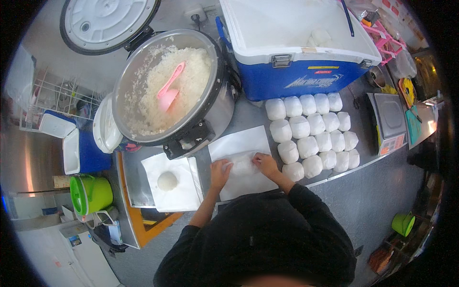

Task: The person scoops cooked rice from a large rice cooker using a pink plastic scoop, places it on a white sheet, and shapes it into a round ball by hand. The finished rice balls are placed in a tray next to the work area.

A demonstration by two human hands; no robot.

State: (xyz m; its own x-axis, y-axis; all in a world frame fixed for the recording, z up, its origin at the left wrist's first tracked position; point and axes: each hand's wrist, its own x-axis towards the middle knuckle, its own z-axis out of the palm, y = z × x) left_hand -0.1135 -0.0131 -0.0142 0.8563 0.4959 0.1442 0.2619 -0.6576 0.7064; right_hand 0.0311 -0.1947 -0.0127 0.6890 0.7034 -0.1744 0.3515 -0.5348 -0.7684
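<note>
My left hand (220,175) pinches one end of a white paper fold, and my right hand (265,165) pinches the other. Between them, white wrapping paper (243,165) is folded over, hiding whatever lies inside. Under it a flat white sheet (239,141) rests on the metal counter (138,193). Left of my left hand, a rice mound (167,181) sits on a stack of white paper sheets (188,202). To the right of my right hand, several white paper-wrapped bundles (308,147) stand in rows.
Beyond my hands stands a large open rice cooker (229,114) with cooked rice (195,68) and a pink scoop (168,98). A blue cool box (265,80) is behind the bundles. A scale (391,116) stands right; a green bucket (100,190) stands left.
</note>
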